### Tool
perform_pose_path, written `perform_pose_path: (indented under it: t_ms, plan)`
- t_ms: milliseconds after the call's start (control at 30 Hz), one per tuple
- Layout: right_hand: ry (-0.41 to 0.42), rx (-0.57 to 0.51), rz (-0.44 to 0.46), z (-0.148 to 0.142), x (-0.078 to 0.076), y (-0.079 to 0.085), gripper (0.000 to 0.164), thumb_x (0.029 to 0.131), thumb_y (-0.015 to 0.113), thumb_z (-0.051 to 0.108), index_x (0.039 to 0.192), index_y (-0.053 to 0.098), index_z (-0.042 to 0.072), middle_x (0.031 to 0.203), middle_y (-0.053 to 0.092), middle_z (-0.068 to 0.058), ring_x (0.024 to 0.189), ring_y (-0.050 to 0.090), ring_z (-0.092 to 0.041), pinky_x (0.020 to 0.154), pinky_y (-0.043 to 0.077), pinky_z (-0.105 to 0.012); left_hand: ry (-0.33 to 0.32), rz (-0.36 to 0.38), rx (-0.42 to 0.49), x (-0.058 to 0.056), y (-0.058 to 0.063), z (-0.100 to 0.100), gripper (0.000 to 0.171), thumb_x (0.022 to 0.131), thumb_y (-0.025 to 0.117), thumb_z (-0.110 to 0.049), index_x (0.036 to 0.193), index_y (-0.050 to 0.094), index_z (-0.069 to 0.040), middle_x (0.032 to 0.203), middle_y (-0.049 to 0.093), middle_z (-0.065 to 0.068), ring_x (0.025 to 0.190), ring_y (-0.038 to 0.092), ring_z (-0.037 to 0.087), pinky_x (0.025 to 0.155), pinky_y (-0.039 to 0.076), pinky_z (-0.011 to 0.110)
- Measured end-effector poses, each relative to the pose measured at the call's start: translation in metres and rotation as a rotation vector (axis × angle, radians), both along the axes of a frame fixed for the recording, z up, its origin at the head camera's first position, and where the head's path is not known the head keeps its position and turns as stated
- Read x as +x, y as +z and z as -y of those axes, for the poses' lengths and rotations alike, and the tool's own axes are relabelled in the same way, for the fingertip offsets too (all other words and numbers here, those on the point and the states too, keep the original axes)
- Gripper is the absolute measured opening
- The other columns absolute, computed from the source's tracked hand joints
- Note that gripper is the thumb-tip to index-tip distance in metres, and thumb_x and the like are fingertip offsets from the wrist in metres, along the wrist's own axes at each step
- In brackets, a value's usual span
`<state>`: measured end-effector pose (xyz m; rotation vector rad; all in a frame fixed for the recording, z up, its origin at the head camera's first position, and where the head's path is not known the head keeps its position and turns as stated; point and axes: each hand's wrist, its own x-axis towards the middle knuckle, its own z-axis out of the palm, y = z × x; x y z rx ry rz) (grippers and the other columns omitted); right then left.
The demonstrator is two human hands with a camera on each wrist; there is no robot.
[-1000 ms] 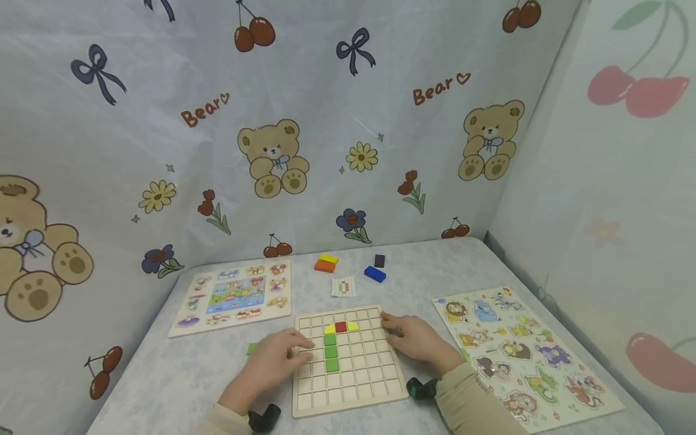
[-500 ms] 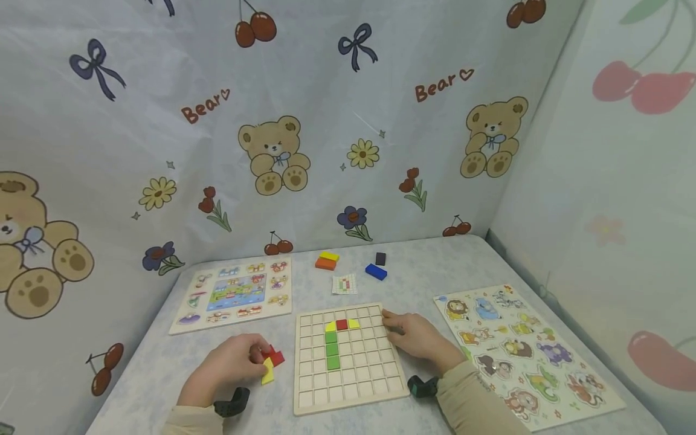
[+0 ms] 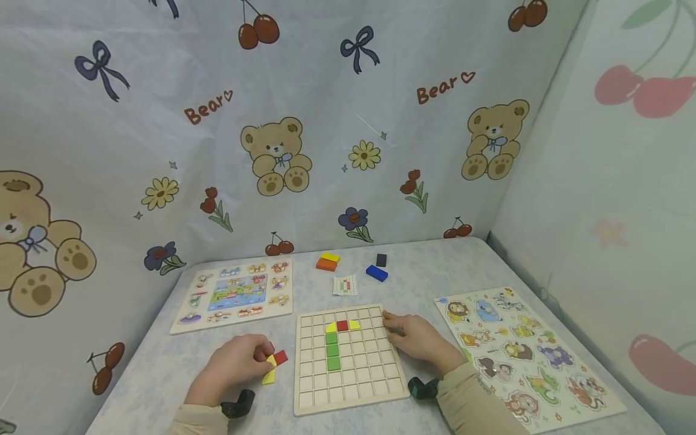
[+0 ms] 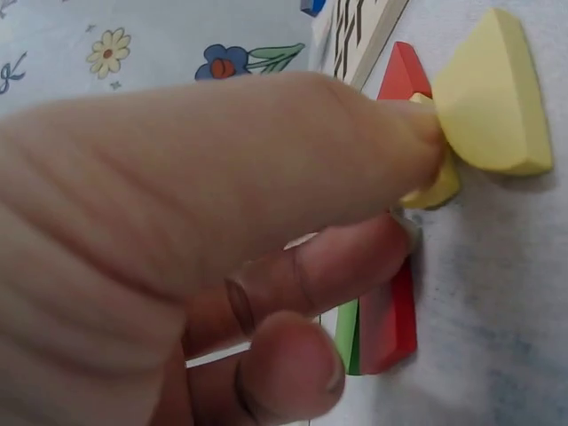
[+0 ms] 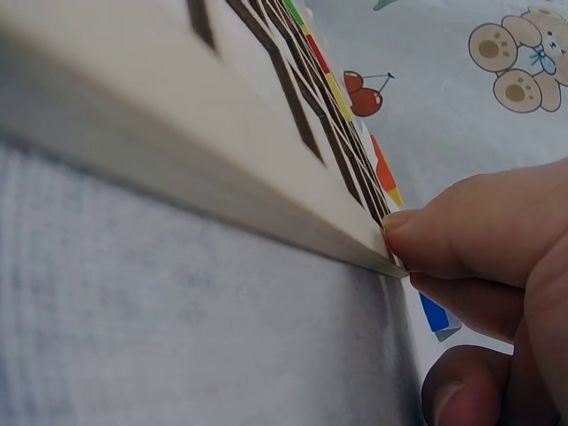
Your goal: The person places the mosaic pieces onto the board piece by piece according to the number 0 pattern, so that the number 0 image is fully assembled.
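- A picture puzzle [image 3: 236, 295] occupied the worktop's far left corner, apart from the pieces being handled.
- The left hand [image 3: 232, 364] was down near the worktop's left side, thumb and forefinger pinching a small yellow piece [image 4: 433, 188].
- Around those fingers lay a second yellow piece [image 4: 497, 98] with a rounded side, a red piece [image 3: 281, 357] and, partly hidden, a green piece [image 4: 348, 333]; how many more sat under the hand I could not tell.
- The grid board [image 3: 356, 379] lay near the middle of the worktop's near edge. Three green squares [image 3: 332, 350] formed a column, topped by a row of yellow, red [image 3: 342, 325] and yellow. Most cells were bare, so the pattern looked only partly built, with the loose pieces probably left to place.
- Beyond the board's far edge lay a pattern card [image 3: 345, 286], its print too small to check closely. Orange [image 3: 326, 264] and yellow blocks, a blue block [image 3: 377, 273] and a black block [image 3: 382, 260] stood nearer the worktop's far edge.
- The right hand [image 3: 414, 338] gripped the board's right edge near its far corner.
- An animal puzzle [image 3: 530, 356] ran along the worktop's right edge.
- The worktop [image 3: 429, 269] was pale and mottled; a bear-printed curtain [image 3: 326, 90] hung behind it, a cherry-printed sheet [image 3: 571, 199] on the right.
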<state>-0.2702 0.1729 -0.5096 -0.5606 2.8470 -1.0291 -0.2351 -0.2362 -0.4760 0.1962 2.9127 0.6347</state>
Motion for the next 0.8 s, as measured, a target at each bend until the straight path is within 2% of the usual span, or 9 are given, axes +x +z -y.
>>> perform_pose_path:
  t_ms: [167, 300, 400, 500, 567, 633, 800]
  plan:
    - [0.002, -0.006, 0.004, 0.0, 0.0, 0.0, 0.039, 0.1, 0.066, 0.016, 0.137, 0.065, 0.004, 0.154, 0.052, -0.005, 0.144, 0.047, -0.034, 0.115, 0.039, -0.055, 0.005, -0.006, -0.011, 0.001, -0.001, 0.001, 0.022, 0.076, 0.088, -0.021, 0.083, 0.068, -0.024, 0.075, 0.061, -0.007, 0.069, 0.053, 0.013, 0.064, 0.043, 0.034]
    - [-0.003, 0.003, 0.006, 0.001, 0.0, 0.0, 0.039, 0.1, 0.066, 0.016, 0.137, 0.065, 0.005, 0.154, 0.052, -0.004, 0.144, 0.048, -0.034, 0.115, 0.039, -0.054, 0.037, -0.007, 0.003, 0.001, 0.001, 0.002, 0.02, 0.08, 0.085, -0.021, 0.082, 0.065, -0.022, 0.077, 0.061, -0.006, 0.071, 0.053, 0.014, 0.064, 0.042, 0.034]
    - [-0.01, 0.012, 0.007, 0.002, 0.0, 0.0, 0.039, 0.1, 0.066, 0.017, 0.137, 0.065, 0.005, 0.154, 0.053, -0.003, 0.143, 0.048, -0.033, 0.115, 0.039, -0.054, 0.06, -0.019, 0.027, 0.002, 0.005, 0.0, 0.019, 0.084, 0.083, -0.022, 0.081, 0.065, -0.023, 0.078, 0.061, -0.006, 0.071, 0.054, 0.014, 0.064, 0.041, 0.034]
    - [-0.015, 0.021, 0.008, 0.002, 0.0, 0.0, 0.039, 0.1, 0.066, 0.018, 0.137, 0.065, 0.006, 0.154, 0.053, -0.002, 0.143, 0.048, -0.033, 0.114, 0.04, -0.054, 0.042, -0.052, 0.072, 0.002, 0.005, -0.009, 0.017, 0.086, 0.083, -0.027, 0.083, 0.066, -0.027, 0.079, 0.062, -0.01, 0.07, 0.054, 0.012, 0.063, 0.042, 0.032]
    - [-0.017, 0.024, 0.011, 0.002, 0.001, 0.0, 0.04, 0.1, 0.066, 0.018, 0.138, 0.065, 0.006, 0.154, 0.053, -0.002, 0.144, 0.048, -0.033, 0.114, 0.039, -0.054, -0.013, -0.109, 0.111, 0.003, 0.003, -0.019, 0.016, 0.087, 0.082, -0.028, 0.084, 0.067, -0.03, 0.08, 0.064, -0.015, 0.068, 0.053, 0.01, 0.061, 0.042, 0.03]
    - [-0.02, 0.027, 0.013, 0.001, 0.0, 0.0, 0.04, 0.1, 0.066, 0.018, 0.137, 0.066, 0.006, 0.154, 0.053, -0.001, 0.144, 0.048, -0.032, 0.114, 0.04, -0.053, -0.095, -0.172, 0.165, 0.005, 0.0, -0.032, 0.014, 0.089, 0.081, -0.028, 0.087, 0.068, -0.033, 0.082, 0.065, -0.018, 0.066, 0.053, 0.007, 0.058, 0.044, 0.028]
    - [-0.015, 0.034, 0.006, 0.001, -0.001, 0.0, 0.039, 0.099, 0.067, 0.018, 0.137, 0.066, 0.006, 0.154, 0.053, -0.002, 0.143, 0.048, -0.033, 0.114, 0.04, -0.053, -0.39, -0.321, 0.279, 0.015, -0.011, -0.062, 0.015, 0.092, 0.079, -0.023, 0.094, 0.069, -0.034, 0.091, 0.066, -0.02, 0.064, 0.05, -0.002, 0.056, 0.044, 0.019]
